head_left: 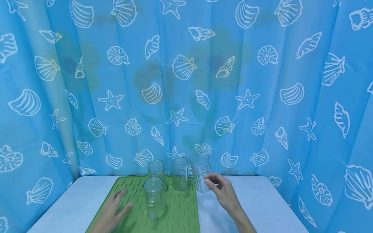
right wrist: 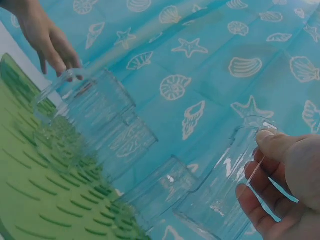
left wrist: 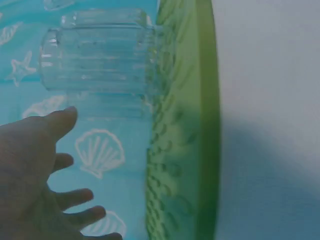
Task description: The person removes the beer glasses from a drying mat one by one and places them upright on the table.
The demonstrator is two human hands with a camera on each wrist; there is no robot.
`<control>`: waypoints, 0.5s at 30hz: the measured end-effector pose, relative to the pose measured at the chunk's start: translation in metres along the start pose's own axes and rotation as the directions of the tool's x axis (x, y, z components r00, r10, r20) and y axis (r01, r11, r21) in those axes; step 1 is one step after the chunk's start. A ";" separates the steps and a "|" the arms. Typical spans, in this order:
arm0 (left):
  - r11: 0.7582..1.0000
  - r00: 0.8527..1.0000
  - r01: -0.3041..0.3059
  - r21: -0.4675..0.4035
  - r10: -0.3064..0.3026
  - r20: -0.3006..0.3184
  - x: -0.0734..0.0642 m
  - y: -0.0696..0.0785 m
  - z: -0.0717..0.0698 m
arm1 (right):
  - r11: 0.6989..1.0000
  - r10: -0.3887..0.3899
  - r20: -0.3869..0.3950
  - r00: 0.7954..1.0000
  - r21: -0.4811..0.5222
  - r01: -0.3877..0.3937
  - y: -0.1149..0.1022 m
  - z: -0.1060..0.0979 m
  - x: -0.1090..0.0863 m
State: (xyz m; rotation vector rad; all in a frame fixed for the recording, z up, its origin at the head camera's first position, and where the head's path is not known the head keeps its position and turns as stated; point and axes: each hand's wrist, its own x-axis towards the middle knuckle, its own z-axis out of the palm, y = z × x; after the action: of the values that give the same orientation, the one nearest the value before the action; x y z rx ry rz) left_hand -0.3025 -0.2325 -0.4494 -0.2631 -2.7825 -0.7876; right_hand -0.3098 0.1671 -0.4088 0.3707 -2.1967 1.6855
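Observation:
My right hand [head_left: 225, 195] holds a clear glass mug [head_left: 201, 173] by its handle, at the mat's back right edge. In the right wrist view, its thumb and curled fingers [right wrist: 260, 215] close around the handle of that mug [right wrist: 217, 195]. Three more clear glass mugs stand on the green mat: a front one [head_left: 154, 200], one behind it [head_left: 156, 166] and one at the back right [head_left: 180, 174]. My left hand [head_left: 112, 207] hovers left of the front mug, fingers spread, holding nothing. The left wrist view shows its thumb close to a mug [left wrist: 97, 60].
The ribbed green drying mat [head_left: 128, 194] lies on a white table [head_left: 250, 204]. Behind and at both sides hangs a blue curtain [head_left: 186, 87] with white shell and starfish prints.

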 end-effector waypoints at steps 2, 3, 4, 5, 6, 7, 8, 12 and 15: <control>1.000 0.999 0.019 0.015 -0.020 0.050 0.001 -0.008 0.005 | 1.000 0.002 -0.009 1.000 0.008 -0.002 0.005 0.000 0.001; 0.999 0.997 0.025 0.025 -0.027 0.070 0.002 -0.012 0.008 | 1.000 0.003 -0.013 1.000 0.014 -0.003 0.007 0.000 0.001; 0.999 0.996 0.032 0.039 -0.035 0.086 0.003 -0.015 0.010 | 1.000 0.005 -0.018 1.000 0.020 -0.004 0.009 0.000 0.001; 0.998 0.993 0.045 0.053 -0.050 0.107 0.004 -0.017 0.013 | 1.000 0.006 -0.023 1.000 0.024 -0.006 0.012 0.001 0.001; 0.996 0.989 0.055 0.068 -0.063 0.132 0.004 -0.020 0.016 | 1.000 0.008 -0.028 1.000 0.030 -0.007 0.014 0.001 0.002; 0.994 0.984 0.067 0.089 -0.081 0.159 0.004 -0.022 0.018 | 0.999 0.011 -0.033 0.999 0.031 -0.010 0.016 0.001 0.002; 0.991 0.978 0.078 0.112 -0.098 0.184 0.005 -0.024 0.020 | 0.999 0.014 -0.038 0.999 0.030 -0.013 0.018 0.001 0.002; 0.980 0.948 0.124 0.154 -0.163 0.275 0.004 -0.030 0.026 | 0.999 0.030 -0.057 0.998 0.022 -0.029 0.023 0.002 0.004; 0.975 0.928 0.151 0.164 -0.197 0.317 0.004 -0.034 0.029 | 0.999 0.047 -0.067 0.997 0.023 -0.046 0.027 0.002 0.004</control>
State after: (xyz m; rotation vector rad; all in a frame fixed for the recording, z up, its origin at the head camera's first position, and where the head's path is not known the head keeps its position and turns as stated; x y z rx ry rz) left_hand -0.3191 -0.2451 -0.4890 -0.1335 -3.1990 -0.6351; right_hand -0.3247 0.1722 -0.4315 0.2661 -2.1560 1.7209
